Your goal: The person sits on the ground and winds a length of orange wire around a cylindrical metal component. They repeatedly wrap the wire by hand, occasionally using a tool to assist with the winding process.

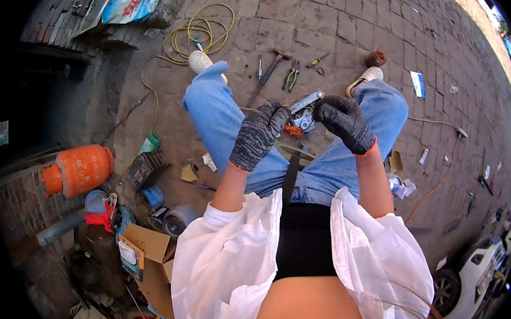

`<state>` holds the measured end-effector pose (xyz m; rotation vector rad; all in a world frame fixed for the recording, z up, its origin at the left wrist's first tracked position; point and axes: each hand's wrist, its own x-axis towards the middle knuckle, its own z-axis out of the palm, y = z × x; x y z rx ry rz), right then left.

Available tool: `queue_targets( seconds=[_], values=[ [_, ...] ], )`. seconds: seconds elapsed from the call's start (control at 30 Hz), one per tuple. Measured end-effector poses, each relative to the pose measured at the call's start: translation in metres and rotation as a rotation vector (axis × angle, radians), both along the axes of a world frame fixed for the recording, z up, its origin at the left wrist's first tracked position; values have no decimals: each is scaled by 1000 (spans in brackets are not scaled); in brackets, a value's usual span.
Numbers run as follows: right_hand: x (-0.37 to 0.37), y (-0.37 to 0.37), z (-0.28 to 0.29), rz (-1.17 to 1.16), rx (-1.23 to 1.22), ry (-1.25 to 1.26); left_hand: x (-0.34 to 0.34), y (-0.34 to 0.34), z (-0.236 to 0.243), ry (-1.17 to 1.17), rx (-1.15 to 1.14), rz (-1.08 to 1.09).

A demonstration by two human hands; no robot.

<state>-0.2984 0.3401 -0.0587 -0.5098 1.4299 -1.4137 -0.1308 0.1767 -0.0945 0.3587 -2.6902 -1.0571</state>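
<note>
Both hands wear dark grey knit gloves with orange cuffs and hang between my knees. My left hand (260, 134) is closed, its fingertips at the left end of a flat silver metal part (307, 102). Close to that part's other end, my right hand (348, 123) has its fingers curled together; what they hold is hidden. Below the part, more silver metal pieces (306, 121) lie beside an orange bundle of cord (294, 131). Beyond my hands on the paving are a hammer (281, 54), green-handled pliers (291, 78), a yellow screwdriver (317, 60) and a slim metal tool (260, 68).
A yellow hose (208, 31) lies coiled by my left foot. An orange gas cylinder (85, 169), paint cans (178, 219) and a cardboard box (151, 244) stand at left. A rusty brown roll (376, 57) sits beyond my right foot. A white vehicle (477, 272) is at lower right.
</note>
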Motion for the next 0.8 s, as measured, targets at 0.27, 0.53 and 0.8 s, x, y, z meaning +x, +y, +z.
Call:
queue_targets(
  seconds=[0.27,0.53,0.8],
  values=[
    [36,-3,-26,200,-125,33,-11,3,25,190,584,264],
    [45,-11,6,329,-110,519,-16,0,24,228,302,428],
    [-2,-17,5,233,19,68,7,-5,-9,206,-345,-220]
  ],
)
